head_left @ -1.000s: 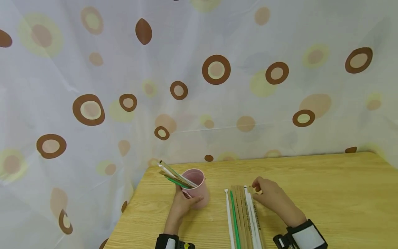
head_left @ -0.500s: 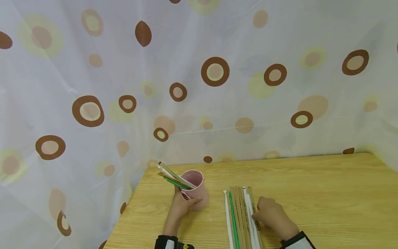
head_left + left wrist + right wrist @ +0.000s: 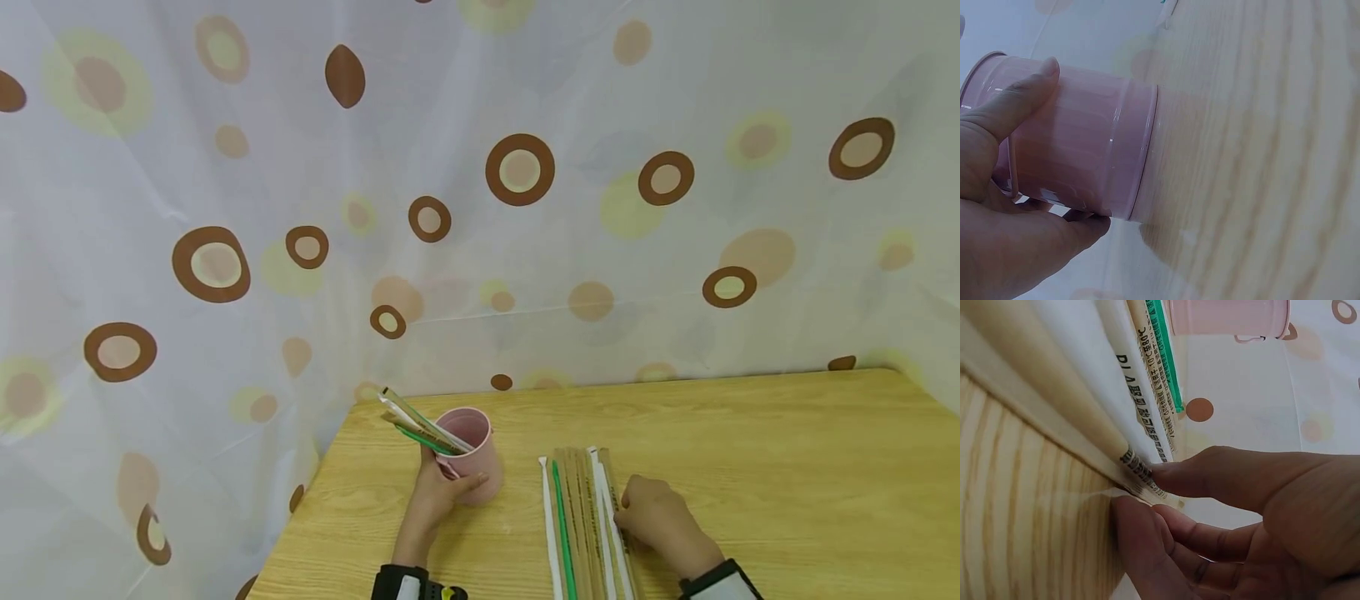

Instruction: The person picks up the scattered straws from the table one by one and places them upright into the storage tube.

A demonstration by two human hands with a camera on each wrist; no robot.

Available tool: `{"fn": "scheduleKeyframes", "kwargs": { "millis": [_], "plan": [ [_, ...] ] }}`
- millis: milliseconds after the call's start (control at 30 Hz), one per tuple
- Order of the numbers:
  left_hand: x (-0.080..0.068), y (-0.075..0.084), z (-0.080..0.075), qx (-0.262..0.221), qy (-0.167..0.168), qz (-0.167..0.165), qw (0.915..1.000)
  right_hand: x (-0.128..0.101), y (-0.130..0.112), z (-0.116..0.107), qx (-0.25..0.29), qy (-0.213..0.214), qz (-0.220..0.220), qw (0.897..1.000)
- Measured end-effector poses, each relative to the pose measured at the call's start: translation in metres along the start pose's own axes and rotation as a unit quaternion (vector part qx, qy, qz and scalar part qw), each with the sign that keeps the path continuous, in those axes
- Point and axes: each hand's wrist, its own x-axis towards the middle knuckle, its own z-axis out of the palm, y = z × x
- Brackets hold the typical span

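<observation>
In the head view my left hand (image 3: 441, 492) grips a pink metal bucket (image 3: 480, 475) standing on the table; its thumb lies along the side and its other fingers curl behind. Several wrapped straws (image 3: 423, 432), brown, white and green, lean out over the bucket's left rim. Right of it lies a row of long wrapped straws (image 3: 577, 525), side by side. My right hand (image 3: 663, 521) is at the row's right edge. Close up in the right wrist view, its thumb and index finger pinch the outermost brown paper-wrapped straw (image 3: 1094, 419), which has dark print.
The wood-grain table (image 3: 810, 467) reaches back to a white curtain (image 3: 465, 100) patterned with brown and yellow circles. One green straw (image 3: 564, 529) and a white one (image 3: 551, 525) lie at the row's left side.
My right hand came down and toward me, from above the straws' far ends to the side of the outermost brown straw. My left hand and the bucket stay in place.
</observation>
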Motion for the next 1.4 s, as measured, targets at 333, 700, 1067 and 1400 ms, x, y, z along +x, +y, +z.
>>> {"fn": "scheduleKeyframes", "kwargs": {
  "millis": [333,700,1067,1400],
  "plan": [
    [-0.0005,0.0016,0.0009,0.008,0.004,-0.004,1.0,-0.0017,-0.0025,0.0011,0.004,0.021,0.01,1.0],
    [-0.0031,-0.0006,0.0026,0.012,0.008,-0.001,0.9999,-0.0043,-0.0064,0.006,-0.021,0.009,0.053,0.998],
    [-0.0026,-0.0015,0.0024,0.015,0.013,-0.002,0.9998,-0.001,-0.0069,0.0066,-0.047,0.02,0.053,0.997],
    [-0.0016,0.0004,0.0029,0.016,0.011,-0.001,0.9998,0.0004,-0.0049,0.0063,-0.04,0.018,0.053,0.998]
  ]
}}
